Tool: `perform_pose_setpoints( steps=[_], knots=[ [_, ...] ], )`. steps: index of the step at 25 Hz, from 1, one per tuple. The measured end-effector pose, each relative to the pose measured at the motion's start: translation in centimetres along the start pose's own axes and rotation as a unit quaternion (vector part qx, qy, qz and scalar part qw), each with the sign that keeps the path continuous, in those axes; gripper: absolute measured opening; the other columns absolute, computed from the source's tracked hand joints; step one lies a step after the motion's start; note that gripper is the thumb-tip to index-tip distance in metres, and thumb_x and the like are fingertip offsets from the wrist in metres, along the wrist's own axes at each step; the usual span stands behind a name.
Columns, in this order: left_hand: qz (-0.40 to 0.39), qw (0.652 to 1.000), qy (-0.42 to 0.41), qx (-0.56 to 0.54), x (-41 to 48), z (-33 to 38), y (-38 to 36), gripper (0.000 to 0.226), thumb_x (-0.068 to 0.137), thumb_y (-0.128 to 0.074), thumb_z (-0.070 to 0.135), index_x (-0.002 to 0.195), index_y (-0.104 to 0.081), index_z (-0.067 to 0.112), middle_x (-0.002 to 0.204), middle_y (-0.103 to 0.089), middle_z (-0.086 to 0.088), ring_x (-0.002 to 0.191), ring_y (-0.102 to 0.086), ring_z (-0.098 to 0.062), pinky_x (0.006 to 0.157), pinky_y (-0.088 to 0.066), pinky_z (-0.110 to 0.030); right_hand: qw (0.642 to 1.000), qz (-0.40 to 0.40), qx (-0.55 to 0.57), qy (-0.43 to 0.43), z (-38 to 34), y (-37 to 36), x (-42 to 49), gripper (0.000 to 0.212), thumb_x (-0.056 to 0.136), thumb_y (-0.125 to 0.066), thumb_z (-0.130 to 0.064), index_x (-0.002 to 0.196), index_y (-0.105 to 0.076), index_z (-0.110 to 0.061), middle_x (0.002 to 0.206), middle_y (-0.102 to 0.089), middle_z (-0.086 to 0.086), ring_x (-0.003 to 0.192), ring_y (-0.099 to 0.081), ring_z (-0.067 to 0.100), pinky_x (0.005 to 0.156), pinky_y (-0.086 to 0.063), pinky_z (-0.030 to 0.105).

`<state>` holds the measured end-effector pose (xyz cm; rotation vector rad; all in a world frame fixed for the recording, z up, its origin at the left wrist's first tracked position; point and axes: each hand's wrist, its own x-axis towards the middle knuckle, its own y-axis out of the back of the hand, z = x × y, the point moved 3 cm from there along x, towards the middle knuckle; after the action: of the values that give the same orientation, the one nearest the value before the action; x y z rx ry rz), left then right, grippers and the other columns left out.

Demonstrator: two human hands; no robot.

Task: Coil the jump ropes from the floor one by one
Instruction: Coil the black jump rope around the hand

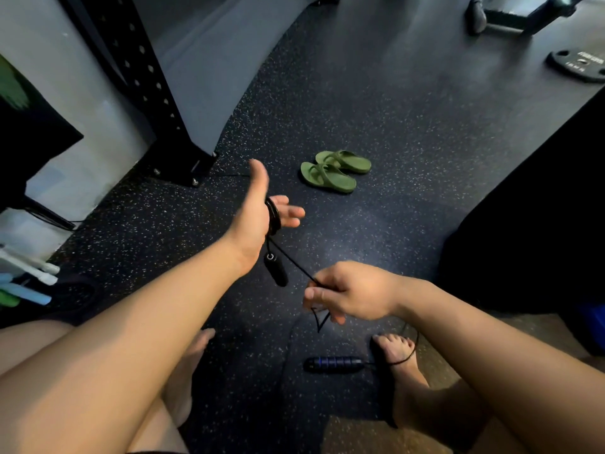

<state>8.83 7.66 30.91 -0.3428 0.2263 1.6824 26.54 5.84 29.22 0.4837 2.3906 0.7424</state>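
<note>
**On the gym floor: a jump rope partly wound round the left hand**

At the bottom of the view, two bare feet stand on the dark speckled floor [409,132]. Just ahead of the right foot [397,350] lies a black-and-blue handle [334,364]. A thin cord runs from its end across the toes and passes out of sight behind the right forearm. Whether this handle belongs to the rope being wound cannot be told for certain.

Above the feet, the right hand [347,296] has its fingers curled and pinches the black jump rope [294,263] between thumb and fingers. A kinked bit of cord hangs below the knuckles. From this grip the rope stretches taut up and left to the left hand [258,211].

The left hand is held out with thumb raised and fingers spread straight, and several black coils [272,215] sit wrapped round its palm. A black handle [276,271] dangles from the coils below the wrist, clear of the floor.

Farther on, a pair of green sandals [334,172] lies side by side on the floor. To the left, a black perforated rack upright [144,86] is bolted down by the grey wall. At the far right a black weight plate [579,65] lies flat.
</note>
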Motion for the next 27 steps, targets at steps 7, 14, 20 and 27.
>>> perform_pose_setpoints(
  steps=[7, 14, 20, 27],
  knots=[
    [-0.175, 0.915, 0.094, 0.352, -1.7, -1.0, -1.1, 0.112, 0.066, -0.002, 0.095, 0.078, -0.077, 0.013, 0.092, -0.079, -0.003, 0.098, -0.068, -0.015, 0.106, -0.036, -0.046, 0.979, 0.189, -0.037, 0.074, 0.2, 3.6, -1.0, 0.025, 0.103, -0.053, -0.037, 0.093, -0.068, -0.021, 0.062, -0.059, -0.022, 0.06, -0.057, 0.002, 0.056, -0.038, 0.015],
    [-0.265, 0.93, 0.123, 0.222, -2.0, -1.0, -1.3, 0.116, 0.061, 0.0, 0.102, 0.076, -0.065, 0.007, 0.048, -0.049, -0.005, 0.059, -0.061, -0.028, 0.096, -0.047, -0.046, 0.974, 0.221, -0.038, 0.025, 2.9, 4.1, -0.7, 0.049, 0.096, -0.046, -0.06, 0.085, -0.068, -0.017, 0.067, -0.067, -0.001, 0.063, -0.063, 0.013, 0.065, -0.051, 0.035],
    [-0.247, 0.965, 0.091, 0.021, -1.9, 0.7, -1.3, 0.105, 0.07, 0.01, 0.095, 0.07, -0.056, 0.012, 0.047, -0.034, 0.0, 0.057, -0.053, -0.027, 0.097, -0.044, -0.047, 0.989, 0.118, -0.068, -0.052, 4.8, 2.4, 0.1, 0.06, 0.094, -0.037, -0.072, 0.091, -0.067, -0.02, 0.082, -0.073, -0.001, 0.081, -0.068, 0.015, 0.082, -0.054, 0.04],
    [-0.171, 0.976, 0.045, -0.125, -1.5, 0.8, -0.7, 0.106, 0.073, -0.001, 0.097, 0.08, -0.059, 0.008, 0.054, -0.042, -0.001, 0.062, -0.057, -0.029, 0.113, -0.037, -0.052, 0.986, 0.093, -0.127, -0.058, 4.7, 1.8, 0.6, 0.045, 0.094, -0.051, -0.015, 0.133, -0.056, -0.036, 0.133, -0.061, -0.009, 0.129, -0.049, 0.017, 0.109, -0.036, 0.046]
  ],
)
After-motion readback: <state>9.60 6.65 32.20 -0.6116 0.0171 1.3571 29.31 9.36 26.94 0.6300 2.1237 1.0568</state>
